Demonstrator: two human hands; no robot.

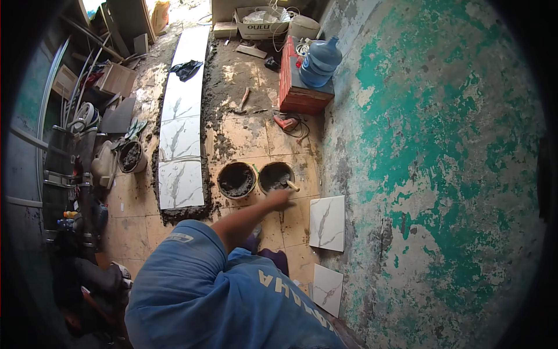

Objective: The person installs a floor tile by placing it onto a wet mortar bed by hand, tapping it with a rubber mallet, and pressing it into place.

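My left arm, in a blue sleeve, stretches across to the right. My left hand (pixel 282 199) is at the near rim of the right-hand bucket (pixel 263 187), which holds grey mortar. A pale handle (pixel 293 186) sticks out over that rim, right beside the hand; the tool's other end is hidden. My fingers are too small and blurred to show whether they grip it. A second bucket (pixel 220 187) of dark mortar stands against the first on its left. My right hand is out of view.
A row of white marbled tiles (pixel 180 138) lies in mortar at left, with a black bag (pixel 186 70) on it. Two loose tiles (pixel 327 223) lean by the right wall. Further off are a hammer (pixel 244 99), a red power tool (pixel 285 121) and a water jug (pixel 320 61).
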